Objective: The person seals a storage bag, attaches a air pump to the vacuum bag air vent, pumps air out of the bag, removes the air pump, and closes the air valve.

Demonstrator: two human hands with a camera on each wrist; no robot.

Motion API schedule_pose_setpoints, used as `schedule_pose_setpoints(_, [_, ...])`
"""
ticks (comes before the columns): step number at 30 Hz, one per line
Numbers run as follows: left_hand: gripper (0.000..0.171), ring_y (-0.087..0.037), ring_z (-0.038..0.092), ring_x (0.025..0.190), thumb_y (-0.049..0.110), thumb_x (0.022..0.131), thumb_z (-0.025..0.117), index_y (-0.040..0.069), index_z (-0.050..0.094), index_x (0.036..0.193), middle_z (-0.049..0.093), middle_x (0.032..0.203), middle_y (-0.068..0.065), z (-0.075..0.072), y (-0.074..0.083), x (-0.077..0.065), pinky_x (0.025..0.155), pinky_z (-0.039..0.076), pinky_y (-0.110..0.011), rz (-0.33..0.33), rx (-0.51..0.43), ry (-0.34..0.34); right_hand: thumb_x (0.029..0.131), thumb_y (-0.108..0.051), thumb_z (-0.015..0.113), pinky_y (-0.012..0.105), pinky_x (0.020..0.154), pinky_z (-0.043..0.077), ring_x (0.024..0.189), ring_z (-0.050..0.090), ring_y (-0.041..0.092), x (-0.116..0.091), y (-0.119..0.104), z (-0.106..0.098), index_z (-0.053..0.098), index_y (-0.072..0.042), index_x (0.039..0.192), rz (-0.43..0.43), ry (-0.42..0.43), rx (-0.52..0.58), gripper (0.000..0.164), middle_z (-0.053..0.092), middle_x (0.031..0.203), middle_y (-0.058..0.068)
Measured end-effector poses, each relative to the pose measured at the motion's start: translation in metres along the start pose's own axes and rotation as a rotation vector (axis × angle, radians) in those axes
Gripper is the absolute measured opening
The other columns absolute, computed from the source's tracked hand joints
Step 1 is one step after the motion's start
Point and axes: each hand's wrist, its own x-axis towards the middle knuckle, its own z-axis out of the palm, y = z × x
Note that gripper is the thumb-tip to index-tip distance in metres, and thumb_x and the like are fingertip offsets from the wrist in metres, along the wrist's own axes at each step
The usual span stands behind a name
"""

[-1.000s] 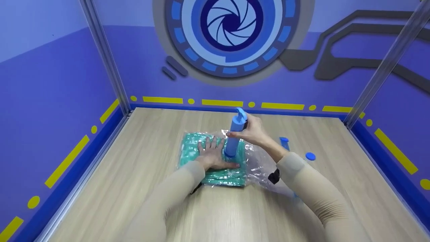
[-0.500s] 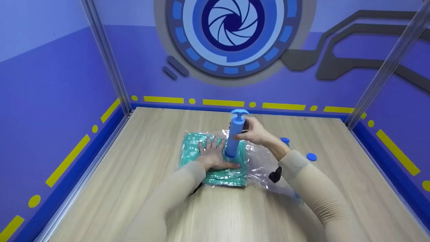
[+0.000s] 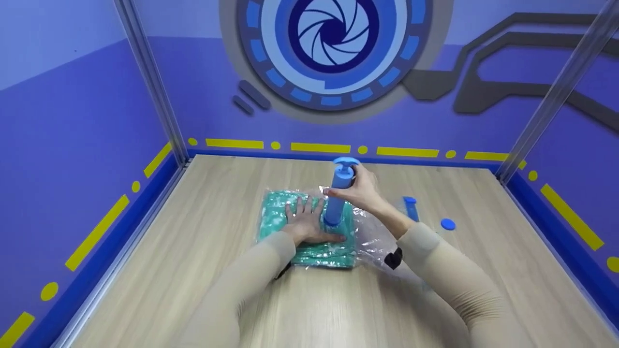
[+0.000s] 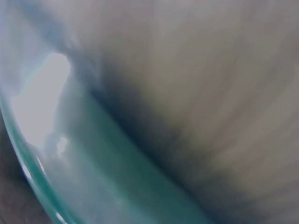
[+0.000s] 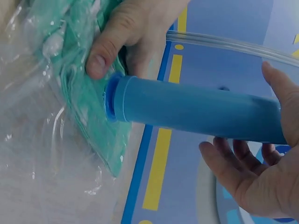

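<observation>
A blue hand pump [image 3: 334, 205] stands nearly upright on a clear plastic bag packed with folded green material [image 3: 275, 212]. Its T-shaped handle [image 3: 345, 162] sits low against the top of the barrel. My right hand [image 3: 360, 188] is around the upper barrel, thumb in front and the other fingers partly hidden behind. In the right wrist view, the pump's blue base ring [image 5: 112, 95] meets the bag. Left of the pump, my left hand [image 3: 304, 226] presses flat on the bag with spread fingers, its thumb beside the pump's foot. The left wrist view is blurred, with green shiny plastic [image 4: 117, 154].
A loose, see-through part of the bag [image 3: 375, 241] spreads right, under my right forearm. Beyond it lie a small blue plastic piece [image 3: 410, 208] and a round blue cap [image 3: 448, 224] on the wooden table [image 3: 213, 203]. Walls with metal posts [image 3: 154, 82] enclose the table.
The pump's handle has turned from edge-on to crosswise. My right hand first shifted slightly rightward round the barrel, then back left. My left hand and the bag stay put.
</observation>
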Motion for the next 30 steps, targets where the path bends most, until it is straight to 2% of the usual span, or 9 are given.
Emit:
schedule_pose_setpoints(2, [0.143,-0.045,-0.007,0.179,0.102,0.079,0.065,0.026,0.003,0.183,-0.001,0.193,-0.012,0.000,0.000,0.000,0.140,-0.001,-0.077,0.003,0.002,-0.002,0.081,-0.041,0.101,0.061,0.110,0.064,0.130,0.076,0.044,0.000,0.000,0.002,0.062,-0.005,0.151,0.014,0.017,-0.013,0.088,0.075,0.143,0.023])
schedule_pose_setpoints(4, [0.143,-0.045,-0.006,0.179,0.102,0.079,0.065,0.026,0.004,0.183,-0.001,0.193,-0.013,0.001,0.001,-0.001,0.140,0.000,-0.078,0.006,-0.001,-0.002,0.082,-0.034,0.102,0.060,0.109,0.064,0.127,0.078,0.043,0.002,0.002,0.002,0.065,-0.005,0.146,0.014,0.000,0.027,0.080,0.077,0.140,0.023])
schedule_pose_setpoints(10, [0.141,-0.046,-0.003,0.179,0.102,0.079,0.065,0.026,0.006,0.183,0.002,0.193,-0.013,0.001,0.001,0.000,0.139,0.002,-0.079,0.005,-0.005,0.006,0.087,-0.003,0.093,0.056,0.112,0.063,0.120,0.080,0.036,0.009,0.013,-0.004,0.069,0.002,0.135,-0.024,-0.183,0.279,0.053,0.079,0.131,0.025])
schedule_pose_setpoints(15, [0.141,-0.045,-0.004,0.179,0.101,0.080,0.065,0.025,0.006,0.183,0.002,0.193,-0.012,-0.001,0.002,-0.002,0.140,0.001,-0.077,-0.003,-0.015,0.007,0.092,0.005,0.084,0.057,0.118,0.060,0.127,0.078,0.036,0.009,0.018,-0.010,0.067,0.007,0.138,-0.063,-0.278,0.379,0.049,0.078,0.135,0.028])
schedule_pose_setpoints(18, [0.141,-0.046,-0.004,0.179,0.100,0.081,0.066,0.024,0.006,0.183,0.002,0.193,-0.013,0.000,0.002,-0.002,0.140,0.001,-0.077,0.000,-0.013,0.006,0.092,0.000,0.087,0.060,0.119,0.058,0.133,0.075,0.043,0.004,0.019,-0.009,0.062,0.006,0.145,-0.072,-0.256,0.336,0.059,0.074,0.142,0.029])
schedule_pose_setpoints(21, [0.141,-0.046,-0.004,0.179,0.100,0.081,0.066,0.024,0.006,0.183,0.002,0.193,-0.013,0.001,0.002,-0.002,0.140,0.000,-0.078,0.005,-0.018,-0.002,0.089,-0.012,0.095,0.061,0.117,0.060,0.134,0.073,0.046,0.000,0.016,-0.008,0.054,0.002,0.152,-0.051,-0.177,0.233,0.077,0.070,0.146,0.027])
schedule_pose_setpoints(24, [0.141,-0.046,-0.005,0.179,0.100,0.080,0.066,0.025,0.006,0.183,0.002,0.193,-0.013,0.000,0.002,-0.001,0.140,-0.001,-0.077,-0.001,-0.018,-0.001,0.083,-0.027,0.102,0.059,0.111,0.063,0.127,0.075,0.044,-0.003,0.009,-0.006,0.049,-0.003,0.151,-0.029,-0.081,0.124,0.089,0.067,0.144,0.023])
schedule_pose_setpoints(27, [0.141,-0.045,-0.005,0.179,0.100,0.080,0.066,0.026,0.005,0.183,0.002,0.193,-0.013,-0.001,0.001,-0.001,0.140,-0.002,-0.077,-0.005,-0.018,0.004,0.082,-0.038,0.103,0.058,0.105,0.065,0.120,0.077,0.042,-0.005,0.002,-0.001,0.049,-0.007,0.144,-0.016,-0.013,0.054,0.088,0.068,0.139,0.020])
schedule_pose_setpoints(30, [0.140,-0.045,-0.004,0.179,0.099,0.081,0.067,0.026,0.005,0.183,0.002,0.193,-0.013,0.001,0.001,0.000,0.140,-0.001,-0.077,-0.006,-0.020,-0.001,0.084,-0.041,0.101,0.059,0.104,0.066,0.120,0.078,0.041,-0.006,0.000,0.004,0.051,-0.008,0.142,-0.001,0.011,0.009,0.084,0.071,0.141,0.020])
